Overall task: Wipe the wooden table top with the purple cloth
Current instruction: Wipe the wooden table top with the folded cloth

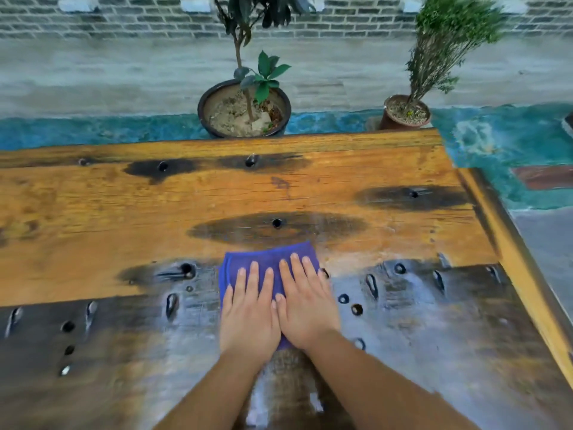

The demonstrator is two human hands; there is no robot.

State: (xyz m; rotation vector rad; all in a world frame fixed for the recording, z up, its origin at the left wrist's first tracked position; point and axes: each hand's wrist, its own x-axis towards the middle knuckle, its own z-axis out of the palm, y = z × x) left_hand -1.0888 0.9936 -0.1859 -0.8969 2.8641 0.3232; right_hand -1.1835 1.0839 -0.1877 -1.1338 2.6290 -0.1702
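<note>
Two hands are down flat on the purple cloth (266, 265), so you are in the middle of the wipe rather than at its start or end, as far as one look can tell. Your left hand (248, 318) and right hand (305, 308) lie side by side, thumbs touching, fingers stretched out and pointing toward 12 o'clock; neither is clenched and neither pinches the fabric — the palms simply press it onto the wooden table top (124, 212). The cloth looks folded into a pad, sits near the middle of the table, and shows past your fingertips and along the left hand's outer edge, with a small corner peeping out between the wrists. As for progress, my reading is that the near half, from about 4 o'clock round to 8 o'clock, carries a pale, streaky sheen that may be damp from wiping, though it could just as well be worn finish or glare, so do not count on it. The orange boards from 10 o'clock to 2 o'clock look dry and dull, and I would treat them as left to do, along with the strip at the far edge in front of the large potted plant (245, 107) at 12 o'clock and the small potted plant (406, 113) at 1 o'clock, both standing beyond the table. Holes and dark knots dot the surface — expect the cloth to catch there.
</note>
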